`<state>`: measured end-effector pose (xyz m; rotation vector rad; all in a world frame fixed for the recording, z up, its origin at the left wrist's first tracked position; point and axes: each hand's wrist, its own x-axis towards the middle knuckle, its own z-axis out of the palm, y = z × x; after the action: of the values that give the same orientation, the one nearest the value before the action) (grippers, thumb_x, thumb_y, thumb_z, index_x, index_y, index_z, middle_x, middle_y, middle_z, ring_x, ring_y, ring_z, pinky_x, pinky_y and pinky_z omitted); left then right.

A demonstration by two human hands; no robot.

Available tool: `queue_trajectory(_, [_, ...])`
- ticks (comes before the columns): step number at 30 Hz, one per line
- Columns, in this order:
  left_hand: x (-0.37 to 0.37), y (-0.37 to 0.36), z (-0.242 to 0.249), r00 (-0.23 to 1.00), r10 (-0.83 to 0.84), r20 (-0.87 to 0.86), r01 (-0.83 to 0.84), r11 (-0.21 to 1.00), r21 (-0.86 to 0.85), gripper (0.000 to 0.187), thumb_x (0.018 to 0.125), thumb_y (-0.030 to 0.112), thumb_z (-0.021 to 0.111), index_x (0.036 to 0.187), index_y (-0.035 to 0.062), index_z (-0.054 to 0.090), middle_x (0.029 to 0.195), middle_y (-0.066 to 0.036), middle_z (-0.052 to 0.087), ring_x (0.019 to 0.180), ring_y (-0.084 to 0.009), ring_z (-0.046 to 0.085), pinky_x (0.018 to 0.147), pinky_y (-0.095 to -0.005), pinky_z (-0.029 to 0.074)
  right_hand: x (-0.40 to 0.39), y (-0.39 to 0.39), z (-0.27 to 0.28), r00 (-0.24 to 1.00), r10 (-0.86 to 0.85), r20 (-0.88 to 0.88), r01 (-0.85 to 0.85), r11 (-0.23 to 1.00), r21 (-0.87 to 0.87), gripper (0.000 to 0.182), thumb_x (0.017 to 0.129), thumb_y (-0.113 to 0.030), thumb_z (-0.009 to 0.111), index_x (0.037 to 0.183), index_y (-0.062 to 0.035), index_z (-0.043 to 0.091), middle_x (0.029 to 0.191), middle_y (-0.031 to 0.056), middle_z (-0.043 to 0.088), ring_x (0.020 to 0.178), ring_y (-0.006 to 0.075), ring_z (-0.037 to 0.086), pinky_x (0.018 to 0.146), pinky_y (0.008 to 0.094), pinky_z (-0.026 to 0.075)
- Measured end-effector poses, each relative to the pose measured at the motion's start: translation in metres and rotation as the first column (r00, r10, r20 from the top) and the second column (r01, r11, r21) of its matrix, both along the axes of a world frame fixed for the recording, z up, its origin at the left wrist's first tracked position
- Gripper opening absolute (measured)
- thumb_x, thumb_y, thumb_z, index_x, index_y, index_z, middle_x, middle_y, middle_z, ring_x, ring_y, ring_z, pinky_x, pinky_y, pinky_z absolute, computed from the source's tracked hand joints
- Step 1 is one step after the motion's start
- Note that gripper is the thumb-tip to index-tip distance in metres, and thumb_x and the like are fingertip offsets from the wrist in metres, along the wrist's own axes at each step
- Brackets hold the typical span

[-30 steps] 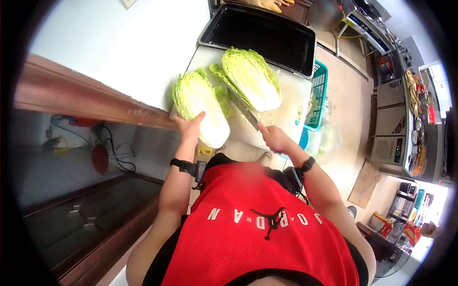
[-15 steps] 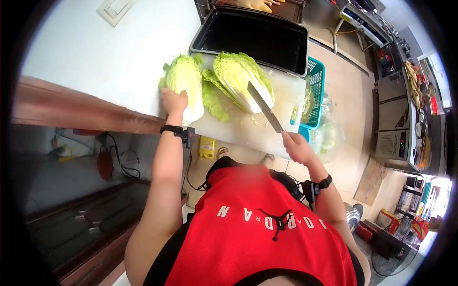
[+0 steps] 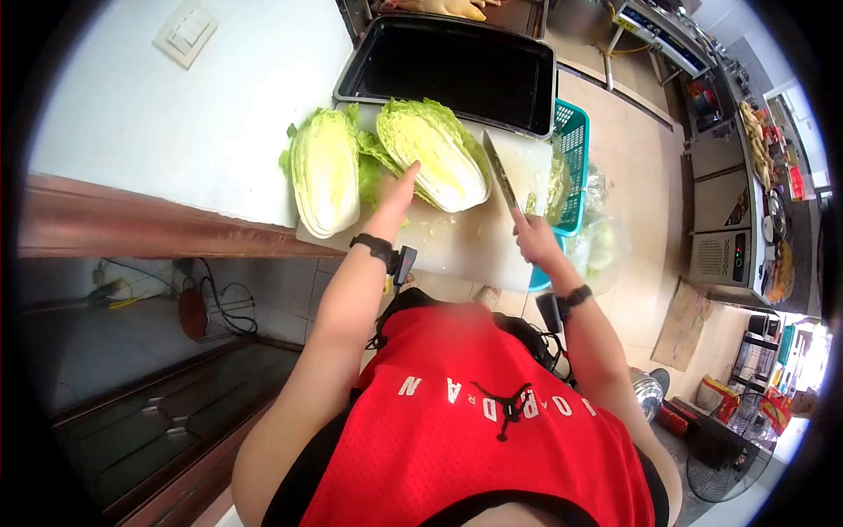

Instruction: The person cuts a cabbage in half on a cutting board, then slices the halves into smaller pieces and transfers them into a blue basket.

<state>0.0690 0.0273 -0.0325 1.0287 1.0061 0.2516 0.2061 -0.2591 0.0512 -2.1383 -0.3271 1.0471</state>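
Note:
Two pieces of napa cabbage lie on a white cutting board (image 3: 457,250). The left piece (image 3: 325,176) lies cut face up along the board's left edge. Beside it, the right piece (image 3: 435,158) leans at an angle, with loose green leaves between the two. My left hand (image 3: 397,195) is at the lower left side of the right piece, fingers extended and partly hidden against it. In my right hand (image 3: 536,239) is the handle of a knife (image 3: 502,171), its blade pointing up and away, just right of the right piece.
A black tray (image 3: 448,70) sits behind the board. Right of the board are a teal basket (image 3: 572,167) with leaf scraps and a clear plastic bag (image 3: 606,250). A white surface (image 3: 176,132) extends left. A fan (image 3: 729,448) stands at the lower right.
My left hand has left the left cabbage piece and moved right to the other one. My right hand has shifted slightly up and left, and the knife is now steeper and off the right piece.

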Motion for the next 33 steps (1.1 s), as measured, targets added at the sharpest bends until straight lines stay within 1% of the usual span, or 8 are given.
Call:
queue_trajectory(5, [0.016,-0.012,0.016,0.992,0.071,-0.101,-0.042,0.963,0.268,0.089,0.09,0.033,0.075,0.147,-0.0123,0.024,0.142,-0.03,0.048,0.125,-0.0346,0.055,0.1,-0.0418,0.049,-0.017,0.016,0.018,0.977,0.208,0.033,-0.204,0.974,-0.103,0.063,0.104,-0.053,0.044,0.089,0.0055,0.061,0.063,0.0119,0.059,0.048,0.0213,0.058,0.044,0.0381,0.048])
queue_trajectory(13, [-0.015,-0.046,0.04,0.98,-0.09,-0.179,0.103,0.992,0.066,0.077,0.092,0.024,0.073,0.141,-0.0135,0.027,0.135,-0.03,0.051,0.123,-0.0367,0.056,0.102,-0.0432,0.048,-0.043,-0.02,0.039,0.972,0.234,0.009,-0.233,0.969,-0.082,0.06,0.105,-0.049,0.046,0.08,0.0039,0.059,0.06,0.0096,0.055,0.043,0.0186,0.053,0.041,0.0353,0.044])
queue_trajectory(16, [-0.004,-0.048,0.004,0.963,-0.029,-0.267,0.143,0.897,0.417,0.076,0.086,0.022,0.077,0.134,-0.016,0.033,0.131,-0.03,0.052,0.121,-0.0356,0.057,0.104,-0.0407,0.045,-0.037,-0.03,0.03,0.975,0.211,0.069,-0.205,0.975,-0.087,0.06,0.105,-0.05,0.046,0.079,0.0034,0.059,0.058,0.0084,0.054,0.041,0.0181,0.051,0.04,0.0353,0.043])
queue_trajectory(18, [0.003,-0.04,0.017,0.981,0.028,-0.194,0.055,0.91,0.411,0.077,0.085,0.022,0.078,0.135,-0.0159,0.033,0.132,-0.03,0.052,0.121,-0.036,0.056,0.105,-0.041,0.044,-0.028,-0.032,0.014,0.947,0.246,0.209,-0.231,0.968,-0.094,0.061,0.105,-0.047,0.046,0.085,0.0079,0.064,0.068,0.0228,0.062,0.062,0.0329,0.066,0.063,0.0446,0.052])
queue_trajectory(21, [0.012,-0.018,0.035,0.993,0.105,-0.047,-0.085,0.943,0.321,0.076,0.083,0.022,0.077,0.137,-0.0136,0.036,0.133,-0.03,0.051,0.125,-0.0374,0.053,0.109,-0.0419,0.04,-0.028,-0.007,0.042,0.971,0.16,0.176,-0.153,0.987,-0.054,0.061,0.104,-0.048,0.048,0.085,0.0073,0.064,0.07,0.0247,0.062,0.07,0.0353,0.066,0.071,0.0459,0.051])
queue_trajectory(25, [0.027,0.002,0.024,0.983,0.153,-0.104,-0.061,0.798,0.6,0.074,0.087,0.026,0.075,0.14,-0.0095,0.038,0.138,-0.031,0.048,0.128,-0.0428,0.049,0.111,-0.0469,0.037,-0.03,0.038,0.069,0.993,0.116,0.01,-0.116,0.992,0.052,0.054,0.106,-0.048,0.046,0.084,0.0,0.058,0.055,0.0012,0.047,0.041,0.0134,0.049,0.039,0.0309,0.04])
queue_trajectory(28, [0.038,-0.001,0.01,0.927,0.198,-0.318,0.123,0.64,0.758,0.075,0.093,0.033,0.069,0.147,-0.0052,0.033,0.139,-0.033,0.045,0.13,-0.0473,0.044,0.112,-0.0509,0.034,-0.025,0.07,0.056,0.985,0.167,-0.033,-0.163,0.982,0.092,0.056,0.106,-0.05,0.045,0.085,0.0004,0.058,0.055,0.001,0.046,0.039,0.0128,0.047,0.037,0.03,0.038])
queue_trajectory(33, [0.039,-0.008,-0.002,0.93,0.24,-0.277,0.081,0.603,0.793,0.073,0.094,0.031,0.067,0.15,0.0012,0.031,0.135,-0.033,0.046,0.128,-0.0468,0.043,0.11,-0.0502,0.034,-0.022,0.112,0.041,0.975,0.218,-0.043,-0.215,0.974,0.07,0.059,0.105,-0.053,0.045,0.085,0.0004,0.057,0.056,0.0016,0.047,0.039,0.0123,0.046,0.037,0.0296,0.038])
